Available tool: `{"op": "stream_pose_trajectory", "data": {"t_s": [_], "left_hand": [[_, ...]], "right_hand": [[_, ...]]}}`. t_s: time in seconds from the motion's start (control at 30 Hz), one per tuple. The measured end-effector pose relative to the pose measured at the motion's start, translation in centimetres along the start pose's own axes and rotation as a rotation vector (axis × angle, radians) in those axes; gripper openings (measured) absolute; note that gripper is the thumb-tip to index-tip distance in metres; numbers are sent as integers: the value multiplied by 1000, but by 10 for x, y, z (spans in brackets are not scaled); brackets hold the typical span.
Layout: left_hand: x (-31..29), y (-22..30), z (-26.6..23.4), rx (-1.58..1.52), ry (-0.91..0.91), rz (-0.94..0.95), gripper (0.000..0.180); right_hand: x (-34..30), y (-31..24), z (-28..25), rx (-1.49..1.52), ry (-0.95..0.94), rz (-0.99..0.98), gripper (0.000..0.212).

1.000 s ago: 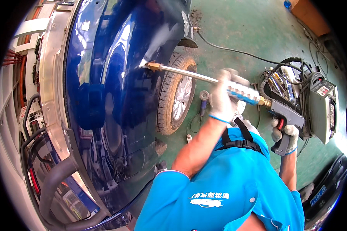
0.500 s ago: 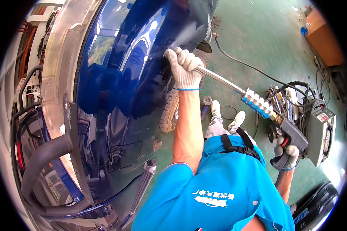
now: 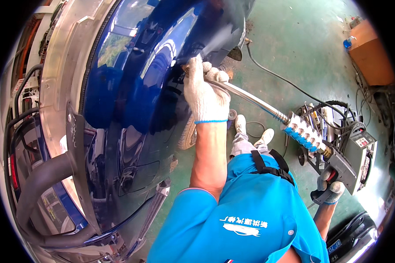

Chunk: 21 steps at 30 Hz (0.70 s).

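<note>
My gloved left hand is closed around the far part of a silver metal lance, close against a glossy dark blue car body. White spray fans out beyond the fingers along the paintwork. The lance runs right to a black spray gun, with a blue-and-clear ribbed sleeve and a brass fitting between them. My gloved right hand wraps the gun's grip beside a red trigger. Whether the trigger is pressed cannot be made out. My left fingers hide the lance's tip.
At the right stands a grey machine with coiled cables, and behind it a cardboard box. A thin hose crosses the green floor. A thick dark tubular bar juts out at the left. A black car shows at lower right.
My left hand has turned and come slightly nearer, its thumb side now showing more. The gun and right hand have shifted slightly right and nearer. Spray still shows.
</note>
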<state>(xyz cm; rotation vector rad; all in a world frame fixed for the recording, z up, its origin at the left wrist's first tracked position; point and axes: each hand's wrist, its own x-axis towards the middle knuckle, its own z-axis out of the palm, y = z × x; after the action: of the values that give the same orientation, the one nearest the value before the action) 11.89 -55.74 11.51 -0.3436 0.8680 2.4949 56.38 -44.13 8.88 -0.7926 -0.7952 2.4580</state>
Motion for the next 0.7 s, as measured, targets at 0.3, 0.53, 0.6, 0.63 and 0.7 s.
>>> {"op": "stream_pose_trajectory", "data": {"t_s": [0.3,0.53,0.6,0.63,0.7], "left_hand": [[11,13,3,-72,-34,-2,18],[10,13,-1,-84,-48,12,18],[9,13,-1,-89,-47,6,18],[9,14,0,-91,-39,0,17],[8,13,1,-77,-15,1,17]], "right_hand": [[14,-1,-2,-11,-59,-55,65],[15,-7,2,-17,-65,-55,66],[15,-9,3,-17,-64,-53,65],[15,-9,4,-17,-66,-49,65],[15,-10,7,-18,-57,-49,62]]}}
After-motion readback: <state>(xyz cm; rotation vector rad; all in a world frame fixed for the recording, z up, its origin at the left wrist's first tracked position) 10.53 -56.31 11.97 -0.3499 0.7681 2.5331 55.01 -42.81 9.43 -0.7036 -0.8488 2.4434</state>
